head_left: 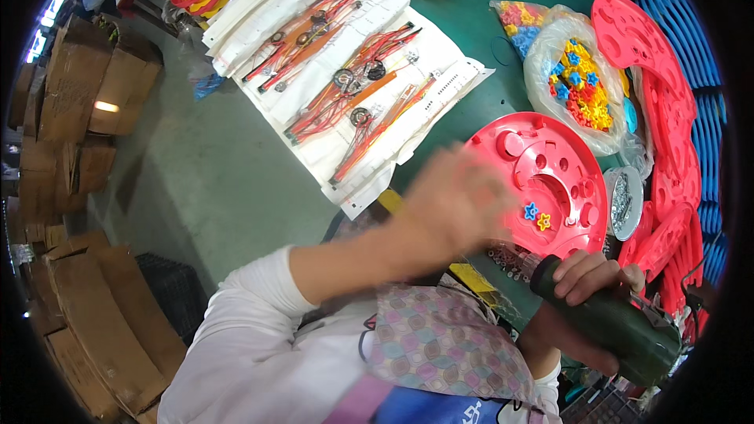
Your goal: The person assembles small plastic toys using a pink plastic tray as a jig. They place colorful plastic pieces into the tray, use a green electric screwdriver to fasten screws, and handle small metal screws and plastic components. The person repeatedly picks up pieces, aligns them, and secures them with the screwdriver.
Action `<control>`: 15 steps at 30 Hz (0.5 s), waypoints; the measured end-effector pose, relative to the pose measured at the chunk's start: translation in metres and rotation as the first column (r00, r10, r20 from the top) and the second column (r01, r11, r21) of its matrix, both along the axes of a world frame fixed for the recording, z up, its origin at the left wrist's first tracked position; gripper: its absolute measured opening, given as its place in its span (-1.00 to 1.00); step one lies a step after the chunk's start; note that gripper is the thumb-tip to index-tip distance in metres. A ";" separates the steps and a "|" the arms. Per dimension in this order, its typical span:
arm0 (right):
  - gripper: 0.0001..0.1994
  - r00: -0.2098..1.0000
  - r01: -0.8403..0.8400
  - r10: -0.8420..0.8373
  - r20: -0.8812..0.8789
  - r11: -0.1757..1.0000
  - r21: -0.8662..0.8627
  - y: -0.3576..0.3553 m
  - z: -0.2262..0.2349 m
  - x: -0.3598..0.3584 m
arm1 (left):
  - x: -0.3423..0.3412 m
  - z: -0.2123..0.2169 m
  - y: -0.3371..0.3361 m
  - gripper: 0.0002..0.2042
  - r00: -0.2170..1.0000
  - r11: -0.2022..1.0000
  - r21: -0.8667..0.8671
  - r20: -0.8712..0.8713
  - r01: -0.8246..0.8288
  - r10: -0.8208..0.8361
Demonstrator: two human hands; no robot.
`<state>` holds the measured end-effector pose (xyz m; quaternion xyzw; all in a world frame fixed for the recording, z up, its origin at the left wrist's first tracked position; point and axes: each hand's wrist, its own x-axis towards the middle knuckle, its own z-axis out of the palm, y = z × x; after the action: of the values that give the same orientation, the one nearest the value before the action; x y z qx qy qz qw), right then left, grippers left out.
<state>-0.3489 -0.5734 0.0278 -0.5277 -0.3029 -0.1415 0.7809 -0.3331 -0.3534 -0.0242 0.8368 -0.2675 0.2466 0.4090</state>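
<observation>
My right hand [585,283] is wrapped round a dark green electric screwdriver [628,334], whose front end points toward the screws and the red panel. My left hand [463,200] is smeared by motion over the left edge of a round red plastic panel [585,149]; whether its fingers hold anything does not show. Moulded into the panel are holes, round bosses and a curved slot. On it lie a blue star-shaped piece [531,211] and a yellow star-shaped piece [543,222]. Small loose screws [509,262] are scattered by the panel's near edge.
Wire bundles with small round parts [345,82] lie on white sheets [432,102] at the left. A plastic bag [542,63] holds coloured stars. Beside it stands a white tub [624,204] of metal bits. Red panels [671,141] and blue parts [707,157] are stacked right; cardboard boxes [110,306] stand left.
</observation>
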 end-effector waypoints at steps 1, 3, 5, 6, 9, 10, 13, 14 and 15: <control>0.08 0.998 0.060 -0.060 -0.018 0.998 0.000 -0.002 -0.002 -0.002 | 0.017 -0.005 0.023 -0.83 0.995 0.996 0.033 0.046 -0.085 0.083; 0.08 0.991 0.123 -0.123 -0.052 0.992 -0.009 -0.005 -0.005 -0.003 | 0.039 0.003 0.059 -0.79 0.855 0.801 0.324 0.055 -0.503 0.515; 0.08 0.987 0.134 -0.135 -0.091 0.991 -0.025 -0.009 -0.004 -0.003 | 0.047 -0.007 0.081 -0.78 0.788 0.697 0.507 -0.055 -0.507 0.614; 0.08 0.991 0.092 -0.093 -0.094 0.996 -0.020 -0.008 -0.002 0.000 | 0.045 -0.012 0.089 -0.79 0.789 0.718 0.504 -0.109 -0.480 0.604; 0.07 0.990 0.088 -0.090 -0.112 0.996 -0.027 -0.008 0.002 0.000 | 0.047 -0.012 0.095 -0.83 0.778 0.783 0.421 -0.236 -0.458 0.582; 0.08 0.985 0.116 -0.116 -0.126 0.993 -0.006 -0.011 0.001 -0.002 | 0.049 -0.003 0.098 -0.85 0.790 0.854 0.254 -0.327 -0.455 0.518; 0.13 0.972 0.185 -0.176 -0.156 0.982 0.046 -0.020 0.001 -0.005 | 0.047 0.039 0.099 -0.90 0.823 0.765 -0.461 -0.546 -0.451 0.156; 0.13 0.968 0.207 -0.196 -0.158 0.977 0.051 -0.024 0.000 -0.006 | 0.042 0.064 0.097 -0.91 0.828 0.746 -0.505 -0.550 -0.434 0.109; 0.13 0.963 0.228 -0.217 -0.158 0.972 0.051 -0.027 0.000 -0.006 | 0.039 0.079 0.093 -0.93 0.888 0.735 -0.566 -0.447 -0.374 0.107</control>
<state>-0.3547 -0.6007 0.0283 -0.5405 -0.1764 -0.1981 0.7984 -0.2937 -0.2607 0.0543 0.7067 0.0310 0.2051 0.6764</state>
